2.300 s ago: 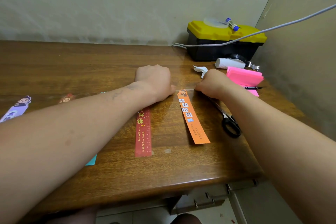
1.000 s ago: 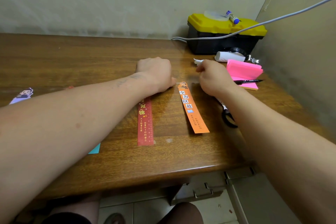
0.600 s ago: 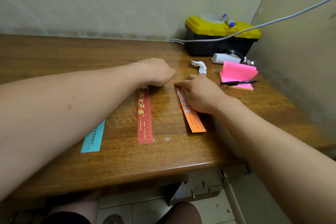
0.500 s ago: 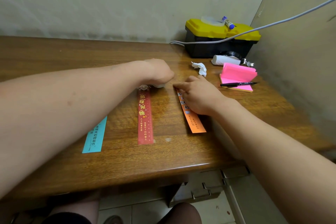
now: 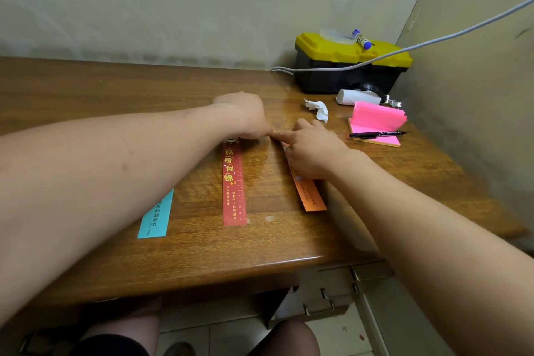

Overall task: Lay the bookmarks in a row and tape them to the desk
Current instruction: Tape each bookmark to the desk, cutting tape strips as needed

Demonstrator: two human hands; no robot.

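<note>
Counter (image 5: 202, 254): three bookmarks in a row.
Teal bookmark (image 5: 156, 215): 9 o'clock of red bookmark (image 5: 234, 185).
Orange bookmark (image 5: 312, 196): 3 o'clock of red, top under right hand (image 5: 310, 150).
Right hand: released, forefinger pressing down.
Left hand (image 5: 245, 115): curled at red's 12 o'clock end; blurred, cannot tell its grasp.

The red bookmark (image 5: 234, 182) reads 前程似锦 in large yellow characters, the blue bookmark (image 5: 154, 215) shows the partial line 天的超能力, and print on the orange bookmark (image 5: 312, 196) and pen (image 5: 375, 134) is too small to read.
</note>
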